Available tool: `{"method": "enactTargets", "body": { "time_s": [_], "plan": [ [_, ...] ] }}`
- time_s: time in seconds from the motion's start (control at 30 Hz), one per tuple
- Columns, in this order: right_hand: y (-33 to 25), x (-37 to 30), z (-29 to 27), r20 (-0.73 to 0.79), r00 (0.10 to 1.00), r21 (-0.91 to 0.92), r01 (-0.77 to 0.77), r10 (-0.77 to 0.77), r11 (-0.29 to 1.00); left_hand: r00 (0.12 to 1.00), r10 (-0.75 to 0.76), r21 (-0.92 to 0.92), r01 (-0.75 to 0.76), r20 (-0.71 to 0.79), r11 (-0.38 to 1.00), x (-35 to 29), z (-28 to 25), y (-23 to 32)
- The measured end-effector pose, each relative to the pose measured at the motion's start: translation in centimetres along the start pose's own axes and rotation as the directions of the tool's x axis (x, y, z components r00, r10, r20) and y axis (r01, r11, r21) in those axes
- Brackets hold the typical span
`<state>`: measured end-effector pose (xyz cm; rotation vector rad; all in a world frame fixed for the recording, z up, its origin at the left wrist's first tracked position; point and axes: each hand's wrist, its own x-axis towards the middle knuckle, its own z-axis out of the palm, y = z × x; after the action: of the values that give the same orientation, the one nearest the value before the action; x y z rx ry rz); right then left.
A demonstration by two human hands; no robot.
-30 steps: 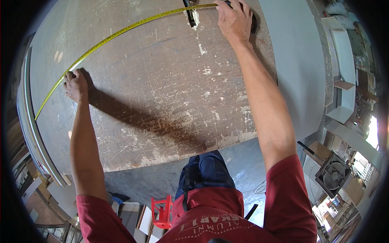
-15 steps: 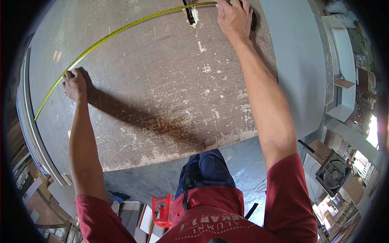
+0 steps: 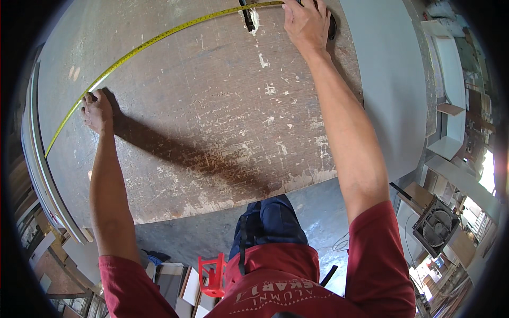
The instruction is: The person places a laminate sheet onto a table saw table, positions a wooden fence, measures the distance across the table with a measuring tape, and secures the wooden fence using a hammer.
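Observation:
A yellow tape measure (image 3: pixel 169 32) is stretched in a long line over the worn brown wooden board (image 3: pixel 212 106). Its blade runs from the board's left edge up to the far right. At the left, my left hand (image 3: pixel 97 112) is closed, its fingertips curled onto the blade a short way in from that edge. My right hand (image 3: pixel 308 26) grips the tape measure's dark case at the far right, and the fingers cover most of it. Beneath the blade, near the right hand, is a dark slot (image 3: pixel 248 20) in the board with pale chipped edges.
A grey panel (image 3: pixel 389 90) lies along the board's right side. Beyond it stand white panels (image 3: pixel 448 63) and a black fan (image 3: pixel 436 227). Below the board's near edge sits a red stool (image 3: pixel 213 275) beside stacked boards (image 3: pixel 172 286). More sheets (image 3: pixel 53 196) edge the left side.

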<state>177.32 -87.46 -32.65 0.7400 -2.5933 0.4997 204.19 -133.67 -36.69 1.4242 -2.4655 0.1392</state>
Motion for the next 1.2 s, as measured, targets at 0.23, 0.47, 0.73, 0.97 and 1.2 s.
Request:
{"method": "enactTargets", "body": {
  "time_s": [0.23, 0.47, 0.73, 0.97, 1.2],
  "plan": [
    [0.0, 0.1, -0.1, -0.023, 1.000, 0.018, 0.010, -0.009, 1.000, 1.000, -0.007, -0.010, 0.007, 0.004, 1.000, -0.3, -0.2, 0.4],
    [-0.1, 0.4, 0.6, -0.078, 0.997, 0.036, 0.002, 0.001, 0.999, 0.998, -0.008, -0.042, 0.006, -0.063, 0.999, -0.2, 0.3, 0.2],
    [-0.3, 0.6, 0.7, -0.032, 0.999, 0.024, 0.007, -0.006, 1.000, 0.991, -0.001, 0.009, 0.002, -0.132, 1.000, -1.2, -1.8, 1.9],
    [-0.7, 0.7, 0.7, 0.016, 0.995, -0.033, 0.100, -0.099, 0.994, 0.990, -0.040, -0.029, 0.036, -0.139, 0.999, -1.5, -2.5, 1.8],
    [-0.2, 0.7, 0.7, 0.027, 0.996, -0.079, 0.092, -0.090, 0.993, 0.991, -0.027, -0.005, 0.026, -0.134, 1.000, -1.5, -2.8, 2.4]
  ]
}}
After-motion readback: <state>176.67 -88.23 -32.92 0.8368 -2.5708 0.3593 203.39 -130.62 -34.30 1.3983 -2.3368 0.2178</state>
